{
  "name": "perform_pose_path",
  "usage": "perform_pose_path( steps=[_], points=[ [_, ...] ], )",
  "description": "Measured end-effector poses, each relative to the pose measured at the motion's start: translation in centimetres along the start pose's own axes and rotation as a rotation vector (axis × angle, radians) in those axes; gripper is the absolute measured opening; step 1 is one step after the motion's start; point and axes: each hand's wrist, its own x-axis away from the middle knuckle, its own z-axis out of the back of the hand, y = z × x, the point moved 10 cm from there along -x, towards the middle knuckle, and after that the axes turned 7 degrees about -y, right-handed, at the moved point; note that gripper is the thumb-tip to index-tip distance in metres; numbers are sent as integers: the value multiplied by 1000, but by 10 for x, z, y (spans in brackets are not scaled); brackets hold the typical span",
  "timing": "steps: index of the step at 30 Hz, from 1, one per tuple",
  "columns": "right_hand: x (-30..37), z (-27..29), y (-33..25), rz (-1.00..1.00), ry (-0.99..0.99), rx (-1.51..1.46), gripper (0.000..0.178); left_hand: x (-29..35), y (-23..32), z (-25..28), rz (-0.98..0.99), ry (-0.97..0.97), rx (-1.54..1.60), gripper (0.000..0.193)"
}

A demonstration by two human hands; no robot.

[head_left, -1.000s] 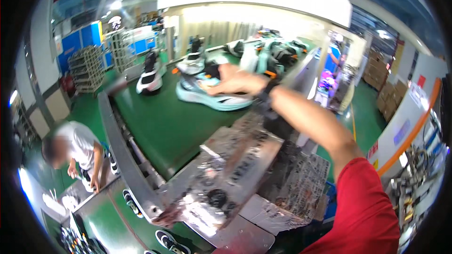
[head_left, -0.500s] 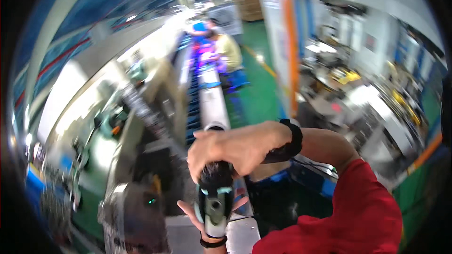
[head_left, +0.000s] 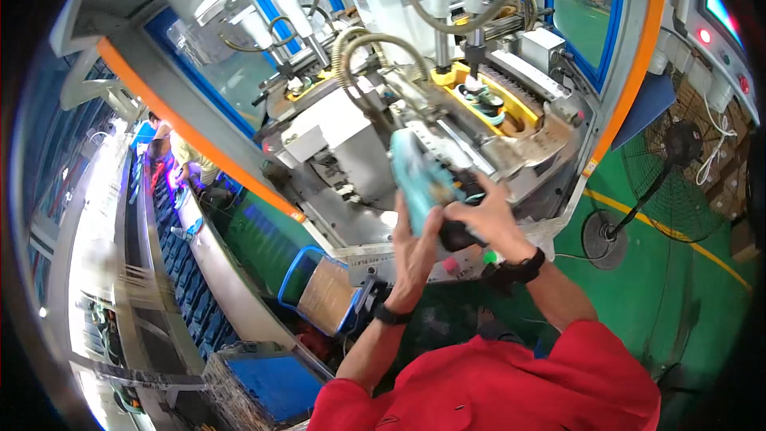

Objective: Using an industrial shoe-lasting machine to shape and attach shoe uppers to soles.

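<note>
Between my hands, in front of a machine, is a light-blue and black shoe (head_left: pixel 416 179), smeared by motion and tilted with one end toward the machine. My left hand (head_left: pixel 415 249) grips its near side, fingers along the light-blue part. On the other side, my right hand (head_left: pixel 488 219) is closed around the dark part at the near end. Inside the machine, another light-coloured shoe (head_left: pixel 483 100) lies in a yellow holder (head_left: pixel 520 117) beneath metal rods. Both wrists carry black bands.
Orange-edged posts (head_left: pixel 199 132) frame the machine on both sides. Left of me runs a conveyor (head_left: pixel 195 291), with a person (head_left: pixel 187 156) farther along. A stool with a blue frame (head_left: pixel 327 295) stands beside it. At the right are a floor fan (head_left: pixel 678 144) and a control panel (head_left: pixel 722 40).
My view has swung right, from the conveyor to the machine. The shoe has come along and turned; my right hand has shifted from over its top to its side.
</note>
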Motion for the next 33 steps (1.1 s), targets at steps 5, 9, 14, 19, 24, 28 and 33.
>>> perform_pose_path(
  steps=[5, 9, 14, 19, 24, 28, 33],
  points=[
    [-31, 168, 42, 71, 301, -39, 63, -138, -100, -108, 170, -112, 31, 72],
    [-49, 234, 46, 107, 414, 47, 57, -266, -167, -134, 192, 31, -304, 58],
    [-51, 257, 42, 61, 544, 208, 54, -333, -233, -128, 432, 80, -636, 81],
    [-96, 240, 21, 126, 540, 402, 49, -332, -261, -78, 422, 81, -623, 56],
    [-248, 172, -2, -33, 266, 701, 47, -248, -240, -29, 578, -41, 572, 28],
    [-344, 53, 46, -291, -7, 978, 64, -113, -151, 59, 594, -128, 628, 30],
    [-385, -45, 138, -272, -2, 1091, 45, 39, -85, 184, 516, 180, 483, 49]
  ],
)
